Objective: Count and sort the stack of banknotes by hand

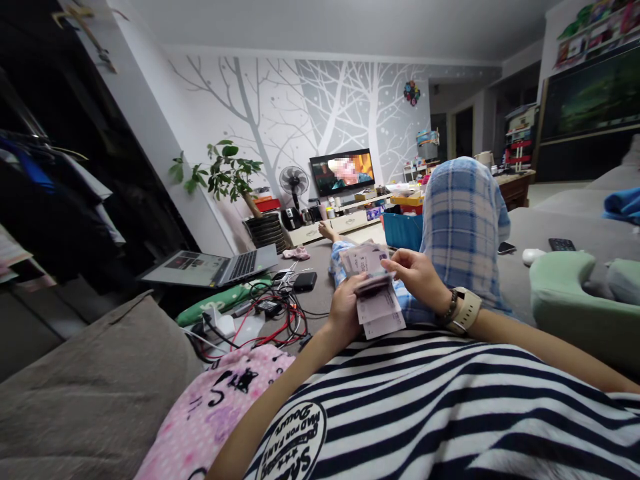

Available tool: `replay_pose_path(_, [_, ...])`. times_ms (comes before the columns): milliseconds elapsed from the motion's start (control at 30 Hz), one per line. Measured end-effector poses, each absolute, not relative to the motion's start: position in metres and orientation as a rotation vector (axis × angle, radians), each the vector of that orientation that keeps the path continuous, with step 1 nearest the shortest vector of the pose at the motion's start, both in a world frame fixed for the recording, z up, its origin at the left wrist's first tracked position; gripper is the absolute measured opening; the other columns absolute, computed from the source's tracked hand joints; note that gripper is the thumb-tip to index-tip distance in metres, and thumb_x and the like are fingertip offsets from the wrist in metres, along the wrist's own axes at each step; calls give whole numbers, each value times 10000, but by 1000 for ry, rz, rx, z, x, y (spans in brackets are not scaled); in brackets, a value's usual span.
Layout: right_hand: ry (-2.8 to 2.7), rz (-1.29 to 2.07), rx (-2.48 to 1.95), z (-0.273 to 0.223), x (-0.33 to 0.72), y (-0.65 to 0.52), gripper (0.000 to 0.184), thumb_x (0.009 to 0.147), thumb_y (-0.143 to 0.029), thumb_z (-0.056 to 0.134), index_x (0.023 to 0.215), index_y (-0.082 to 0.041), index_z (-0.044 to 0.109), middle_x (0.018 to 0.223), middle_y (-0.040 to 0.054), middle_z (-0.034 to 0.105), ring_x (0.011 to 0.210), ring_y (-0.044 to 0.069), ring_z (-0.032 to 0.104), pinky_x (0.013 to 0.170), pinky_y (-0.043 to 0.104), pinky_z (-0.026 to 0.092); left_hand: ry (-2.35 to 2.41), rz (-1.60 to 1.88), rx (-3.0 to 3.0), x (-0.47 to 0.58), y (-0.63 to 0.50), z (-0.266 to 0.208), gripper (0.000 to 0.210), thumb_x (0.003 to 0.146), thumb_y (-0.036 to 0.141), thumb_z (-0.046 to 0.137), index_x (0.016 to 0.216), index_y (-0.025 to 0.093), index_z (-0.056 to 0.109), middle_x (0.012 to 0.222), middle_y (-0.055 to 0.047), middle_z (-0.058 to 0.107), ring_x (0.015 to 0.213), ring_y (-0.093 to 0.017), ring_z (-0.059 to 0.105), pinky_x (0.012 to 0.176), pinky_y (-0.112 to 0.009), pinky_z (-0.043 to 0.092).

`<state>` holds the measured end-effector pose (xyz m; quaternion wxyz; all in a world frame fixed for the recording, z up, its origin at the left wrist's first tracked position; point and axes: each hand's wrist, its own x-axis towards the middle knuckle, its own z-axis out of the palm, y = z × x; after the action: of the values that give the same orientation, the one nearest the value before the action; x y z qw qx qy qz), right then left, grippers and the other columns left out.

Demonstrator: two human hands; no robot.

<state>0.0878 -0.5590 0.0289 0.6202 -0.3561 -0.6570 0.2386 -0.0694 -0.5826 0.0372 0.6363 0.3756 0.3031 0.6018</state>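
- The left hand [345, 308] has its fingers closed around a fanned stack of printed paper slips [381, 305], just above the striped top [430, 387].
- The right hand [417, 275], a pale watch [467, 310] on its wrist, has thumb and fingers pinched together at the stack's upper edge.
- The raised knee in plaid trousers [460, 220] stands just beyond the right hand, hiding part of the room and partly covering a teal container [403, 231].
- To the left, tangled cables [295, 320] lie near a black box [305, 281], a green case [207, 307] and an open laptop [187, 268].
- Nearer are a pink cat-print cloth [220, 400] and a brown-grey cushion [100, 387].
- To the right, a phone [507, 248], a white rounded object [535, 257] and a black remote [563, 245] lie behind a green pillow [560, 283].
- Farther off stand a fan [294, 180], a potted plant [230, 167] and a lit screen [345, 172].
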Motion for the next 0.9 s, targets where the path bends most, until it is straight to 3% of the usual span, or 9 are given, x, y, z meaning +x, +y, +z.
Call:
replay_pose_path(200, [-1508,484,-840,29,85,-555,422,800,-555,640,589,-216,501,537,-21,482,544,131,405,533,284,290,763,1359,863,-68,-587,39,130,761,193,692,878,140,714,718,-84,752,763,-284,750,761,-393,613])
replay_pose_path(500, [-1439,448,-801,29,82,-559,372,789,-508,692,625,-211,540,563,-21,494,554,131,400,536,283,309,770,1352,777,-62,-590,46,273,882,296,616,1080,155,741,989,-125,793,1042,-343,737,856,-428,627])
replay_pose_path(900, [-1488,584,-675,25,80,-564,339,849,-521,656,738,-206,596,625,-24,503,588,134,414,561,285,329,813,1356,750,-60,-594,52,276,871,222,571,1071,177,754,952,-114,802,994,-328,750,871,-439,611])
